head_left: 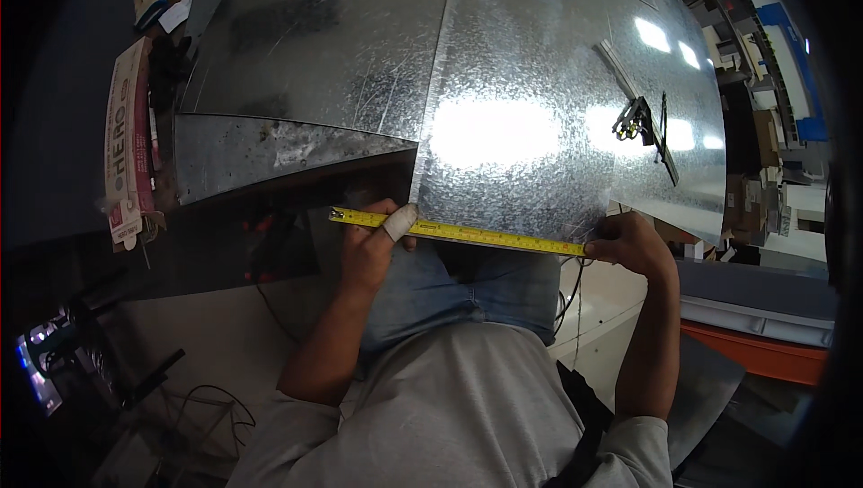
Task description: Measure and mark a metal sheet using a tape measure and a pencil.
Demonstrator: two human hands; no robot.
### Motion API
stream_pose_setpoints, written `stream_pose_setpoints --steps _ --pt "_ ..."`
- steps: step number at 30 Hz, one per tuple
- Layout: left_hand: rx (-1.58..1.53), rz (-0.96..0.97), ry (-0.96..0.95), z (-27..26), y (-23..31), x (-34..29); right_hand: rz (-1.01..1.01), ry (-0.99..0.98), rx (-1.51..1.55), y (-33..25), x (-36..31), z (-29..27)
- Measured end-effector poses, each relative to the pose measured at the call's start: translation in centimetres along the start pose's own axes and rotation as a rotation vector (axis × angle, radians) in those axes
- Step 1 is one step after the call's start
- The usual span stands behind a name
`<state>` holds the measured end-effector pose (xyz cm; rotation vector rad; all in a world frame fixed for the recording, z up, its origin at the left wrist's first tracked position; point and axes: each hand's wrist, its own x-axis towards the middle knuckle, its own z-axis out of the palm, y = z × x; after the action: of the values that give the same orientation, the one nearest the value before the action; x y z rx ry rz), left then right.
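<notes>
A yellow tape measure [490, 237] stretches along the near edge of a shiny galvanized metal sheet [512, 187]. My left hand [376, 236], its thumb wrapped in a pale covering, pinches the tape close to its hooked end, which sticks out to the left past the sheet's corner. At the sheet's near right corner, my right hand [632, 245] grips the other end of the visible tape; its case cannot be made out. Both hands are closed and sit at the near edge, above my lap.
Metal strips and small tools [640, 119] lie on the sheet at right. A rusty, stained metal piece [279, 154] lies at left beside an open pink and white box [129, 142]. Shelves with boxes [755, 137] stand at far right, above an orange-edged bin [755, 351].
</notes>
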<state>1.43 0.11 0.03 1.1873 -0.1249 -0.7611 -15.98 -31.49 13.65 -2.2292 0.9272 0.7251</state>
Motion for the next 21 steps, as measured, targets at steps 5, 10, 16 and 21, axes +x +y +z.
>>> stream_pose_setpoints --steps 5,10,16,21 --pt "0.002 -0.017 0.097 -0.1 -0.8 -0.2 -0.018 0.003 -0.065 0.6 0.1 -0.3" --pt "0.002 -0.016 0.173 -0.9 -1.8 -0.1 -0.061 0.024 -0.086 1.5 0.4 0.1" --pt "-0.022 -0.017 0.101 -2.0 -2.0 0.4 -0.038 0.058 -0.103 2.4 0.6 0.4" --pt "-0.013 0.017 0.136 -1.0 -1.4 -0.1 -0.043 0.068 -0.105 2.5 0.3 0.4"
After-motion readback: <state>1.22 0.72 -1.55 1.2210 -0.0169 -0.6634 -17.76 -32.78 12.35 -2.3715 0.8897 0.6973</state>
